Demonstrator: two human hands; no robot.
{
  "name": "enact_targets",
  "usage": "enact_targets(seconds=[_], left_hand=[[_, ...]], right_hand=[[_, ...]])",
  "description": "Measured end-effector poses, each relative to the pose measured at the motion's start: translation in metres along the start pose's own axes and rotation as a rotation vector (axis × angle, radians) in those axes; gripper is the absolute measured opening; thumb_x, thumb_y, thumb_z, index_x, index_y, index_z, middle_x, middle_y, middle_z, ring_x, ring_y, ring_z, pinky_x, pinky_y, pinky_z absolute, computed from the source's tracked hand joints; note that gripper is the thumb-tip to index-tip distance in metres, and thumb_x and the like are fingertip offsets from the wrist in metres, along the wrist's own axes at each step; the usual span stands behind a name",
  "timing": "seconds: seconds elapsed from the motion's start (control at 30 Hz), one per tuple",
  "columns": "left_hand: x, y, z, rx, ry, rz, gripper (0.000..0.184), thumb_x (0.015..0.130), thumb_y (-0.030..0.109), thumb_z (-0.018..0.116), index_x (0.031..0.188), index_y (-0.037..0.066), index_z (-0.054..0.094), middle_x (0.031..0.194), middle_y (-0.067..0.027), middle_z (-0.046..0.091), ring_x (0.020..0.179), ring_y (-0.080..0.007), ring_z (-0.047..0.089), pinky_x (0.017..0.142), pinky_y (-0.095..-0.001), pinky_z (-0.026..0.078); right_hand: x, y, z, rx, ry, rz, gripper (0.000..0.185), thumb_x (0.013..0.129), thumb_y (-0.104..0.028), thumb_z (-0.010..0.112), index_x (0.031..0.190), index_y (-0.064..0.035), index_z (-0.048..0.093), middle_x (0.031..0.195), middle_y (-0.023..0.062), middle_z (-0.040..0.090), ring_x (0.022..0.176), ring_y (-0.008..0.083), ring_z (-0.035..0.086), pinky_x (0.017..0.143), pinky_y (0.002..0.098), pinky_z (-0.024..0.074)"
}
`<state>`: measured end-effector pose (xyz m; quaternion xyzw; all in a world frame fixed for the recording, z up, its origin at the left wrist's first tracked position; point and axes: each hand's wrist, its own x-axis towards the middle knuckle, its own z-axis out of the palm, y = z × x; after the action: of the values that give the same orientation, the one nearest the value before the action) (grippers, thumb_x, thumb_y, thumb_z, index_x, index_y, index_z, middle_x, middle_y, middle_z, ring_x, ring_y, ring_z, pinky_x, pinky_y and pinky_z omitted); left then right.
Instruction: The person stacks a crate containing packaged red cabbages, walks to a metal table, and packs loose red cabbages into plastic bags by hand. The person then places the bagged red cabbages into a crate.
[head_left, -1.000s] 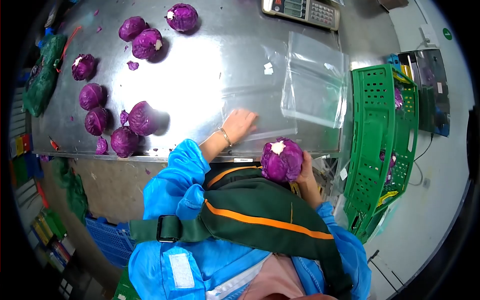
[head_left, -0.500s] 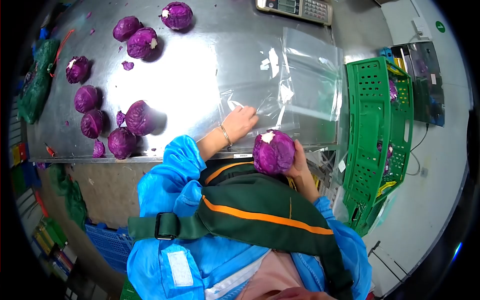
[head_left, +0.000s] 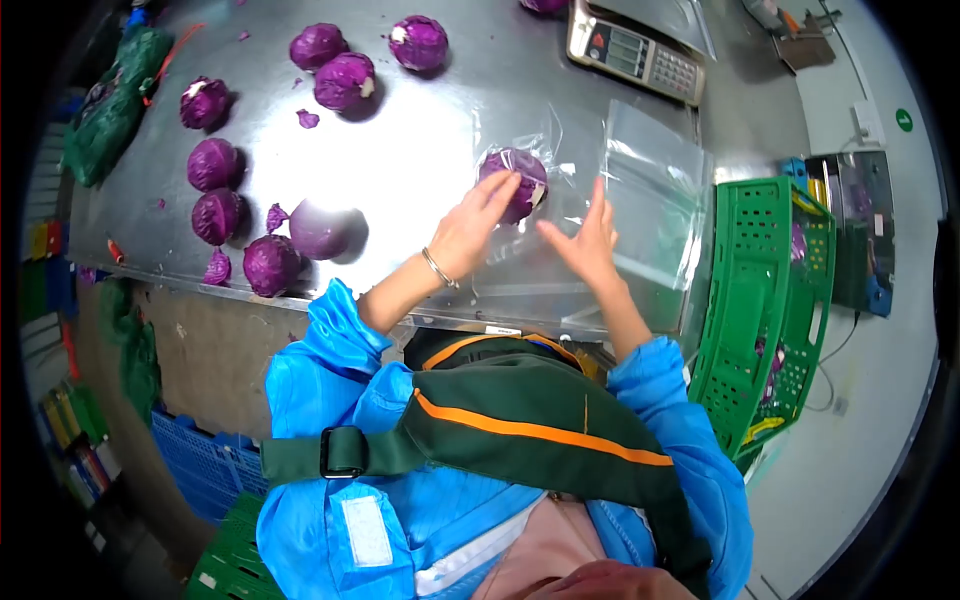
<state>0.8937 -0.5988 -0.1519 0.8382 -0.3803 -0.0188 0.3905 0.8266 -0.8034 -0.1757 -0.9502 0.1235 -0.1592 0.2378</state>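
A purple cabbage [head_left: 526, 190] with a pale cut stem rests on the steel table, with clear plastic bag film [head_left: 500, 245] over and around it. My left hand [head_left: 474, 228], with a bracelet at the wrist, has its fingers together on the film at the cabbage's left side. Fingers spread and holding nothing, my right hand [head_left: 588, 240] is just right of the cabbage. Flat clear bags [head_left: 650, 200] lie to the right of that hand.
Several purple cabbages [head_left: 213, 164] and loose leaves lie on the left of the table [head_left: 400, 130]. A scale [head_left: 635, 52] stands at the back right. Green crates [head_left: 745, 300] are beyond the right edge, and a green net bag [head_left: 115, 110] lies far left.
The cabbage has gone from my right hand onto the table, under plastic film. My right hand has moved up and opened; my left hand has moved up to the cabbage. The view has shifted.
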Motion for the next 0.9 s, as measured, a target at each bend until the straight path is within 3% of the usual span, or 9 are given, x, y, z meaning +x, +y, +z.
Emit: enact_targets(seconds=[0.13, 0.23, 0.3, 0.37, 0.47, 0.53, 0.63, 0.7, 0.9], left_hand=[[0.018, -0.003, -0.021, -0.042, 0.202, 0.002, 0.061, 0.063, -0.013, 0.045, 0.121, 0.003, 0.049, 0.12, -0.0159, 0.05, 0.106, -0.0333, 0.05, 0.089, -0.0354, 0.043], [0.021, 0.034, -0.067, 0.011, 0.258, -0.06, 0.054, 0.062, -0.013, 0.045, 0.113, 0.002, 0.055, 0.112, -0.0128, 0.056, 0.097, -0.0317, 0.053, 0.085, -0.035, 0.044], [0.019, 0.041, -0.078, 0.061, 0.402, 0.021, 0.05, 0.063, -0.011, 0.048, 0.111, 0.002, 0.056, 0.11, -0.0154, 0.056, 0.095, -0.0317, 0.054, 0.08, -0.0379, 0.047], [-0.001, 0.05, -0.082, 0.223, 0.29, -0.301, 0.037, 0.069, -0.007, 0.05, 0.104, -0.001, 0.058, 0.101, -0.0188, 0.059, 0.091, -0.0327, 0.057, 0.076, -0.0382, 0.049], [-0.039, 0.017, -0.088, 0.298, -0.419, -0.77, 0.026, 0.084, 0.013, 0.054, 0.094, -0.011, 0.059, 0.073, -0.0196, 0.064, 0.061, -0.0284, 0.065, 0.064, -0.0342, 0.054], [-0.061, 0.019, -0.088, -0.56, -0.391, -1.123, 0.039, 0.086, 0.026, 0.057, 0.079, -0.012, 0.061, 0.067, -0.0159, 0.064, 0.055, -0.0214, 0.065, 0.049, -0.0302, 0.056], [-0.07, 0.045, -0.089, -0.44, -0.357, -1.061, 0.04, 0.085, 0.028, 0.056, 0.077, -0.01, 0.064, 0.066, -0.0163, 0.065, 0.06, -0.021, 0.067, 0.054, -0.029, 0.056], [-0.057, 0.029, -0.076, -0.326, -0.481, -0.801, 0.038, 0.086, 0.027, 0.055, 0.079, -0.009, 0.064, 0.071, -0.0167, 0.067, 0.061, -0.0201, 0.067, 0.058, -0.0278, 0.056], [-0.067, 0.023, -0.058, -0.662, -0.289, -0.858, 0.033, 0.084, 0.024, 0.057, 0.076, -0.007, 0.064, 0.069, -0.0159, 0.066, 0.058, -0.0207, 0.065, 0.055, -0.0271, 0.053]], right_hand=[[0.042, 0.008, -0.023, 0.445, -0.152, 0.257, 0.028, 0.081, -0.02, 0.066, 0.1, 0.0001, 0.062, 0.066, -0.0012, 0.055, 0.059, 0.0049, 0.05, 0.055, 0.02, 0.0383], [0.027, -0.019, -0.06, 0.421, 0.021, 0.047, 0.022, 0.083, -0.019, 0.063, 0.076, 0.0015, 0.065, 0.055, -0.0023, 0.051, 0.052, 0.0036, 0.045, 0.047, 0.019, 0.034], [0.026, -0.022, -0.071, 0.562, -0.102, 0.28, 0.022, 0.083, -0.021, 0.062, 0.082, 0.001, 0.065, 0.07, 0.0063, 0.061, 0.063, 0.0114, 0.055, 0.057, 0.0249, 0.0413], [0.014, -0.018, -0.073, 0.597, -0.186, 0.353, 0.022, 0.083, -0.021, 0.062, 0.085, 0.0007, 0.065, 0.076, 0.0099, 0.065, 0.069, 0.0149, 0.059, 0.062, 0.0278, 0.0449], [-0.014, -0.011, -0.069, 0.536, -0.202, 0.25, 0.02, 0.082, -0.019, 0.063, 0.085, 0.0003, 0.065, 0.074, 0.0087, 0.063, 0.07, 0.0151, 0.059, 0.064, 0.0277, 0.0446], [-0.018, -0.022, -0.078, 0.53, -0.165, 0.234, 0.018, 0.08, -0.017, 0.064, 0.087, -0.0007, 0.065, 0.075, 0.0088, 0.063, 0.072, 0.0167, 0.058, 0.066, 0.0278, 0.0444], [-0.028, -0.083, -0.118, 0.298, 0.105, -0.44, 0.013, 0.077, -0.008, 0.066, 0.089, -0.0025, 0.066, 0.074, 0.0062, 0.06, 0.066, 0.0153, 0.054, 0.059, 0.0255, 0.0418], [-0.016, -0.115, -0.109, 0.503, -0.136, -0.72, 0.016, 0.076, -0.006, 0.065, 0.092, -0.0047, 0.066, 0.082, 0.011, 0.062, 0.075, 0.0231, 0.057, 0.066, 0.0305, 0.0447], [-0.049, -0.125, -0.044, 0.519, -0.569, -0.371, 0.015, 0.075, -0.01, 0.068, 0.086, -0.0023, 0.062, 0.075, 0.0068, 0.06, 0.066, 0.0121, 0.058, 0.059, 0.0263, 0.0465]])
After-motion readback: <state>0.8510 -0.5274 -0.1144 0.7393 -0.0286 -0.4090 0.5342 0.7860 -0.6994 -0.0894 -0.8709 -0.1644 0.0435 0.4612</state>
